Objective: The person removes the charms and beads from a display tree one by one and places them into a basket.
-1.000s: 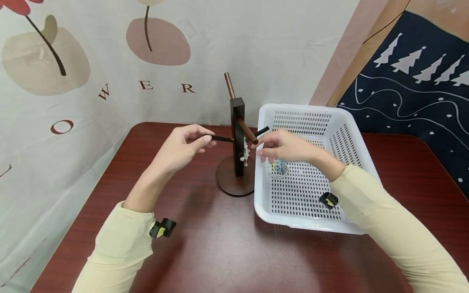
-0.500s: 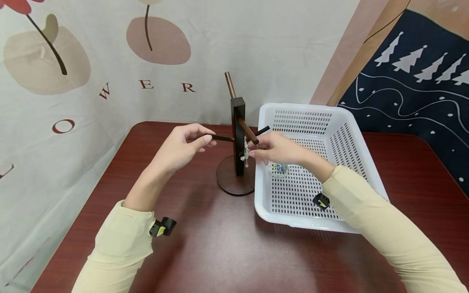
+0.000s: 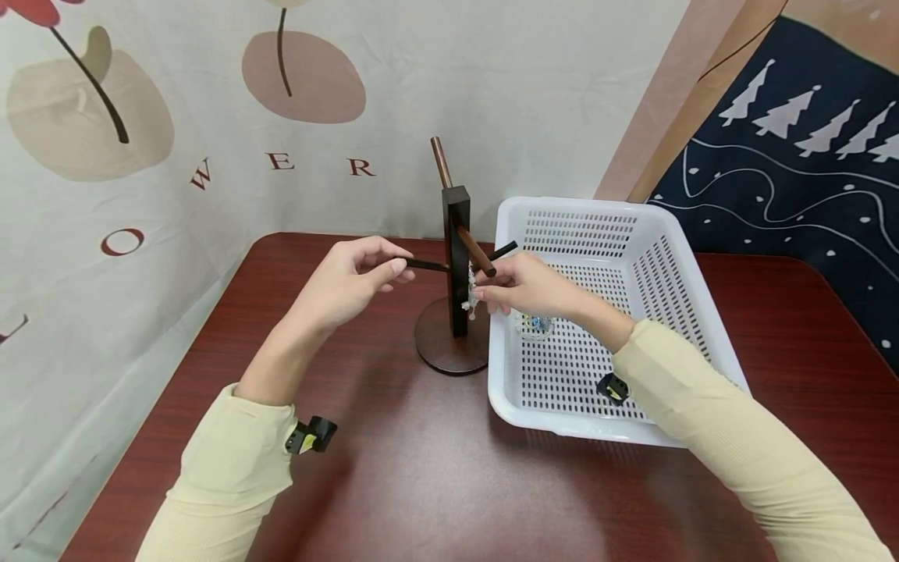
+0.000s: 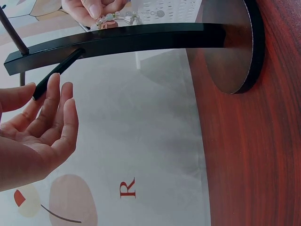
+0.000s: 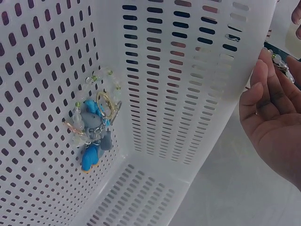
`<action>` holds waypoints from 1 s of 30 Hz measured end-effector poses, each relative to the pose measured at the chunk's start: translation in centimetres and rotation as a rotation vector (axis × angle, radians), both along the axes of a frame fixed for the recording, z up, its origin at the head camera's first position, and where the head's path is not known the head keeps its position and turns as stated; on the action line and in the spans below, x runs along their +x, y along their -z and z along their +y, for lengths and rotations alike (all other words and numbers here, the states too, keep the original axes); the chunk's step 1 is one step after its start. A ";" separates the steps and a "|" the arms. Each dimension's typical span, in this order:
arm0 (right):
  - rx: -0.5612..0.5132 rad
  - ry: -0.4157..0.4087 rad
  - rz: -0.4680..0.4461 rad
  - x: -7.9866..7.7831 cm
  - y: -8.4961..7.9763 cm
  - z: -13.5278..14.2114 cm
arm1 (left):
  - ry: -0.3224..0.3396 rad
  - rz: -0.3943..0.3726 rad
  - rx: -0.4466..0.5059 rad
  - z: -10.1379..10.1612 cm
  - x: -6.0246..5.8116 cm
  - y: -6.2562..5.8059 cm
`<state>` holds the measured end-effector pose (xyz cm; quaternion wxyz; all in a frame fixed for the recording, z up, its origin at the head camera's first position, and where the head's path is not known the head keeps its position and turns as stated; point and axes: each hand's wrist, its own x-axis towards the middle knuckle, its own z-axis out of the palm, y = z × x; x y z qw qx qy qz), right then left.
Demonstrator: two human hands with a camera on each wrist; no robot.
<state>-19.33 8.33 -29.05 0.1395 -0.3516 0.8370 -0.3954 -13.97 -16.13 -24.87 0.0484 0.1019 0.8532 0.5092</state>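
A dark wooden stand [image 3: 457,273] with a round base and several pegs stands upright on the table. My left hand [image 3: 351,281] pinches the end of its left black peg [image 3: 427,266] between thumb and fingers; the left wrist view shows this peg [image 4: 61,70] too. On the stand's right side hangs a beaded bracelet [image 3: 471,295] of pale, clear beads. My right hand [image 3: 523,285] pinches the bracelet below the brown front peg [image 3: 477,254]. Beads [image 5: 281,63] show at the right fingertips in the right wrist view, and part of the bracelet is hidden by the fingers.
A white perforated basket [image 3: 597,433] stands right of the stand, under my right forearm. Inside lies a beaded piece with a blue and grey figure charm [image 5: 94,127] and a gold-coloured ring. A printed cloth [image 3: 421,70] hangs behind the table [image 3: 421,484].
My right hand has moved left from over the basket's edge to the bracelet at the stand, and its fingers have closed on the beads. The left hand stays on its peg.
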 end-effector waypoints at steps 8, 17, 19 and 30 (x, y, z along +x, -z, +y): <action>-0.002 0.009 0.011 0.0 0.1 -0.2 | -0.001 0.004 0.000 -0.1 0.0 0.0; -0.013 0.007 0.018 0.1 -0.1 -0.2 | 0.004 0.004 0.011 0.0 -0.1 0.1; -0.022 0.003 0.014 0.1 -0.2 -0.1 | 0.005 0.004 0.010 0.0 -0.1 0.1; -0.003 0.010 0.055 0.2 -1.3 0.4 | 0.003 0.003 0.013 -0.1 -0.1 0.2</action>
